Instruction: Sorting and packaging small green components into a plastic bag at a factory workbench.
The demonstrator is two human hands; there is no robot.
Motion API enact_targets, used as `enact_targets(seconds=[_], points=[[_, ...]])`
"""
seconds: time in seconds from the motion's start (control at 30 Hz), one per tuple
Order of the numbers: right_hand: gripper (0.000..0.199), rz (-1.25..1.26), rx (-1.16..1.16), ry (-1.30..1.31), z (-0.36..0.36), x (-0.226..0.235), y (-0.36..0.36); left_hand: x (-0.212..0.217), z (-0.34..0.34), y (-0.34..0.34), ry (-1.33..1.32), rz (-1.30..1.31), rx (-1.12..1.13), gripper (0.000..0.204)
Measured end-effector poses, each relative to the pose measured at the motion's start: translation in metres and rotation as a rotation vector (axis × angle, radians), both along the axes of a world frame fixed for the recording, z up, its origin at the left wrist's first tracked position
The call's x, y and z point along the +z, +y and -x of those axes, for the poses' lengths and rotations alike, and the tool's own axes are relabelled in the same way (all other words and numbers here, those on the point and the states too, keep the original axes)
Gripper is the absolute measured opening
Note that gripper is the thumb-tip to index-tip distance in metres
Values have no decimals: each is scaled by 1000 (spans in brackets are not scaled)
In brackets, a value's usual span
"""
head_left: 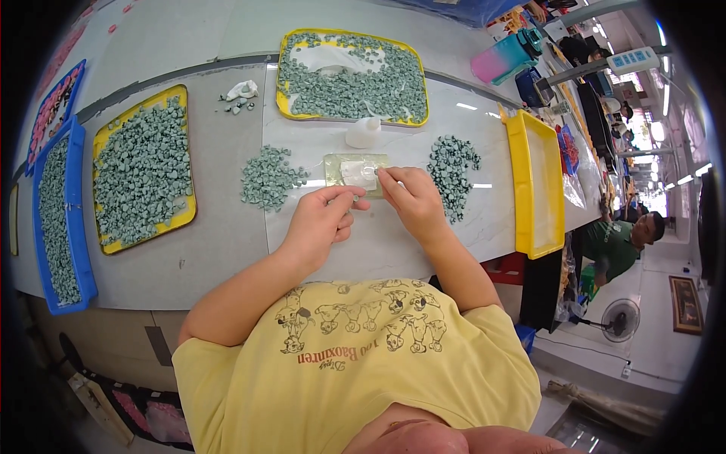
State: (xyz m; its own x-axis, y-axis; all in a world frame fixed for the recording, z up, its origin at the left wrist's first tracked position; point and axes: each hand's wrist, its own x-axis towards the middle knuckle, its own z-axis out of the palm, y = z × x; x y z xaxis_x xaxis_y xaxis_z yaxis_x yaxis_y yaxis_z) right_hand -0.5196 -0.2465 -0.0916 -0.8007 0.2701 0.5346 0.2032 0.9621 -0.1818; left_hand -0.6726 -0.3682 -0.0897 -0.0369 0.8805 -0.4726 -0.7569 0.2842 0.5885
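1. Pale marble-look tabletop [378, 250] was seen under both hands, with a grey surface adjoining it on the left.
2. Nearest, the left hand [321, 219] was curled, thumb and forefinger pressed together; whether a small piece was pinched between them could not be told.
3. Just beside it, the right hand [412, 200] was held with fingertips pinched at the edge of a small square pad [355, 170], which lay flat on the tabletop directly ahead of both hands; anything held in the pinch was too small to be made out.
4. Loose heaps of small grey-green pieces were seen on either side of the pad: a left heap [268, 178] and a right heap [452, 166].
5. A small white bottle [364, 132] stood just behind the pad.
6. Farther back, a yellow tray [352, 76] full of the same pieces was set, with white paper lying in it.
7. At the left, a second filled yellow tray [144, 170] and a blue tray [64, 219] were placed; at the right, an unfilled yellow tray [537, 185] was placed.
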Motion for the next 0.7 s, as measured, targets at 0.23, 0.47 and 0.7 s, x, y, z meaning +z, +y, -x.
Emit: enact_targets(seconds=[0.23, 0.47, 0.7], points=[[38, -16, 4, -5, 0, 1, 0, 2, -1, 0, 25, -19, -19, 20], [27, 142, -85, 123, 5, 4, -8, -4, -1, 0, -55, -7, 20, 16], [9, 1245, -260, 329, 10, 17, -28, 1, 3, -1, -68, 46, -31, 24]])
